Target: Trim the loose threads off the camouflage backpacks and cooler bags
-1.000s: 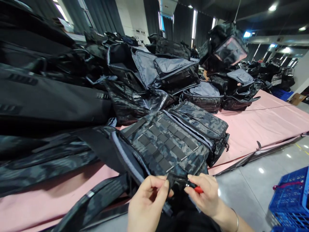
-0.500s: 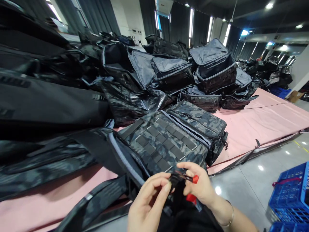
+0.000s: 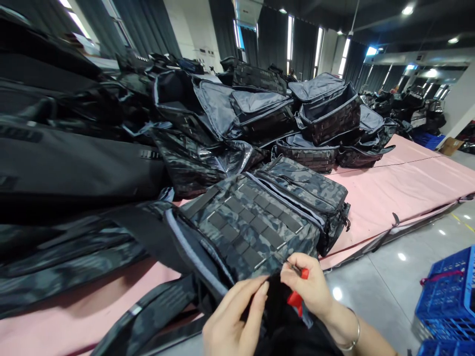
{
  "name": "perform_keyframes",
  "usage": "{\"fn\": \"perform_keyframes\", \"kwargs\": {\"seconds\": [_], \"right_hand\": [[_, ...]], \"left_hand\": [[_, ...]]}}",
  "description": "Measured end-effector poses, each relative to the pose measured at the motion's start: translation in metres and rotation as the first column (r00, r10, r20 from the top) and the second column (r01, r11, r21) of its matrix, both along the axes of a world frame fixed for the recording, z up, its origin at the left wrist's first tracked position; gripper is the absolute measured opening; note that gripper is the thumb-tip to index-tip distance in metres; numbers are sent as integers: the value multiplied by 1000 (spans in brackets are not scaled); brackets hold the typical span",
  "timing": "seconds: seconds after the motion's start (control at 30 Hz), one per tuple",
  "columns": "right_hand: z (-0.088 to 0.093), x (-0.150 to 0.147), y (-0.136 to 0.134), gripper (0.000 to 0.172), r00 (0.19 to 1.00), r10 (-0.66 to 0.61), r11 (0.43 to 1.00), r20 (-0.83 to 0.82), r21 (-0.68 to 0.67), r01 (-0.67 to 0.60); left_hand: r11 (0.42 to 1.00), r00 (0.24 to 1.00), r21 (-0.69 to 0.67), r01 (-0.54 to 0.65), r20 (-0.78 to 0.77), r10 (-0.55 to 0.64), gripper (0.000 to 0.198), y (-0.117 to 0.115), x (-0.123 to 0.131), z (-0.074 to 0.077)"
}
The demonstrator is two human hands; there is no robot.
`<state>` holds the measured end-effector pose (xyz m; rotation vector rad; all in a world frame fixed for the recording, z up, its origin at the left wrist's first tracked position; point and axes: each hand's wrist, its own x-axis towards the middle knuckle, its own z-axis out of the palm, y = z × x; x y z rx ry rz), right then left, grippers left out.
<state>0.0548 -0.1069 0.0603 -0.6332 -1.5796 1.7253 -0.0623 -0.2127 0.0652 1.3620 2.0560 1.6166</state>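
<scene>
In front of me a dark camouflage bag [image 3: 243, 225] lies on its side, with rows of dark webbing and an open, pale-lined zip edge. My left hand [image 3: 235, 311] is closed in a pinch at the bag's near edge; what sits between its fingertips is hidden against dark fabric. Just to its right, my right hand [image 3: 306, 282] is wrapped around small scissors with red handles [image 3: 296, 299]. Fingers cover most of the blades, and thumb and forefinger meet close to the bag's near corner.
A pink-covered table [image 3: 415, 173] runs off to the right. More camouflage bags [image 3: 328, 111], several gaping with grey lining, are heaped behind. Large black bags [image 3: 74, 158] crowd the left. Blue plastic crates [image 3: 445, 296] stand on the shiny floor at the lower right.
The scissors have turned in my right hand, their blades now mostly covered by its fingers. My right hand has drawn slightly away from my left fingertips. My left hand stays pinched.
</scene>
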Motion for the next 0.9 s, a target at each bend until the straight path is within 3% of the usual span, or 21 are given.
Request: {"fn": "perform_keyframes", "kwargs": {"seconds": [0.1,0.23,0.33,0.4,0.5,0.57,0.6,0.8,0.9], "right_hand": [[-3,4,2,32,994,38,998,-98,-49,-43],[-8,9,1,15,993,-113,987,33,122,109],[-14,12,-3,27,985,-167,946,54,291,144],[-18,14,-8,27,976,-216,862,31,475,176],[-17,13,-12,27,954,-297,650,-37,724,230],[-14,11,-13,26,947,-314,551,-68,799,240],[-11,9,-13,25,946,-315,532,-74,812,241],[-6,7,-12,18,943,-322,525,-86,813,253],[-7,11,-12,15,941,-329,590,-84,760,274]], "left_hand": [[997,958,-68,-31,284,49,24,0,-7,2],[992,870,-120,-29,486,84,34,0,-11,2],[992,829,-104,-69,548,115,34,1,-10,2],[993,805,-81,-90,581,120,33,3,-9,3],[995,784,-35,-93,614,95,32,4,-8,5],[995,784,-21,-94,615,87,31,3,-8,6],[995,787,-22,-94,611,88,31,3,-7,6],[996,809,-46,-78,580,90,32,-2,-3,2],[994,826,-61,-95,552,113,32,-2,-3,0]]}}
